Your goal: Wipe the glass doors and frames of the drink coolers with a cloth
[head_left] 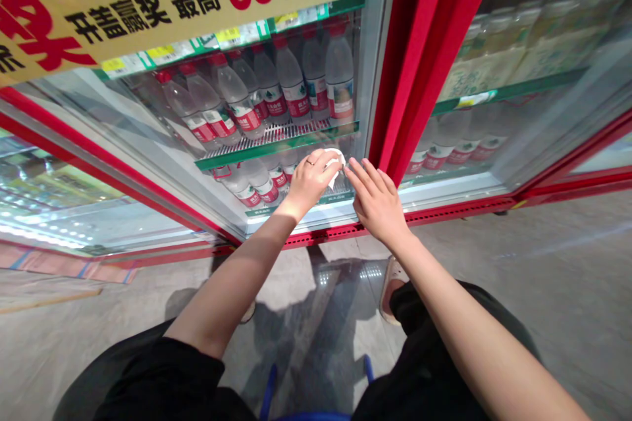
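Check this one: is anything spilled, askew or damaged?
Nothing clearly stands out. The red-capped water bottles stand in rows, and the left hand holds a white tissue at the glass door. The floor below shines; I can't tell if it's wet.

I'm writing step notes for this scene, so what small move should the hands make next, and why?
Probably slide the left hand, with its white wipe, a little way along the glass door: the wipe is bunched under that hand's fingers at the glass, while the right hand beside it shows nothing in its grasp.
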`<state>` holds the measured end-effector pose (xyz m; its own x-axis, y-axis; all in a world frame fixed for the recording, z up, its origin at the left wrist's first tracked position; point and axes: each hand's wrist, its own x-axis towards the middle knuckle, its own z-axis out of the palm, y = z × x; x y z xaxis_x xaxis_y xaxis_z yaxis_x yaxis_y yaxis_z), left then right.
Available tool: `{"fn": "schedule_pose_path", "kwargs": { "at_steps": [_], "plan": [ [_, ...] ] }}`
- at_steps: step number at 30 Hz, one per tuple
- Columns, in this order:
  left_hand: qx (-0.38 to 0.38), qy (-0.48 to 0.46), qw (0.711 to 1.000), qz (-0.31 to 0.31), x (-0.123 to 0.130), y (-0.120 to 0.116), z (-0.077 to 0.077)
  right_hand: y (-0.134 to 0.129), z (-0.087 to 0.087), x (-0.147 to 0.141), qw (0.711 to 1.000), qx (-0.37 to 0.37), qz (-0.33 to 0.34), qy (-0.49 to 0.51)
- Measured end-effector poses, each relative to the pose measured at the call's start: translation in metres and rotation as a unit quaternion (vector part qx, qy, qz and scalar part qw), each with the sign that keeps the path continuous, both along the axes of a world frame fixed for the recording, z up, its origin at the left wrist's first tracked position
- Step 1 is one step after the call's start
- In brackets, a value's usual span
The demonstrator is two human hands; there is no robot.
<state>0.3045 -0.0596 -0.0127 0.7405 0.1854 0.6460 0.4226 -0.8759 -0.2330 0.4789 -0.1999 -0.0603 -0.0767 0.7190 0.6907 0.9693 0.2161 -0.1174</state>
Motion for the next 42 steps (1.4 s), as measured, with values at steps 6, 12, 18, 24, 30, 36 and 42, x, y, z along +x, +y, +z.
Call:
{"fn": "schedule_pose_path", "kwargs": {
  "at_steps": [6, 12, 18, 24, 30, 36, 42],
  "plan": [
    [0.006, -0.008, 1.000, 0.022, -0.003, -0.005, -0.010, 0.000, 0.004, -0.002, 1.000, -0.022, -0.006, 0.020],
    [0.009, 0.096, 0.995, -0.018, 0.011, -0.003, -0.009, 0.000, 0.002, -0.002, 1.000, -0.017, -0.005, 0.017],
    [0.003, -0.011, 1.000, 0.002, 0.006, -0.001, 0.011, 0.001, 0.003, -0.001, 1.000, 0.006, -0.019, 0.019],
    [-0.001, 0.049, 0.999, -0.015, -0.004, -0.003, -0.010, 0.000, 0.004, 0.001, 0.999, 0.001, -0.033, 0.028],
    [0.009, 0.047, 0.998, -0.034, 0.003, 0.002, 0.002, -0.001, 0.001, 0.004, 0.999, -0.008, -0.032, 0.030],
    [-0.009, -0.017, 1.000, -0.003, -0.003, 0.000, 0.005, 0.002, 0.000, 0.006, 0.998, 0.001, -0.052, 0.030],
    [0.022, 0.070, 0.996, -0.042, 0.012, 0.001, -0.008, 0.001, -0.001, 0.007, 0.997, -0.019, -0.056, 0.039]
  ]
}}
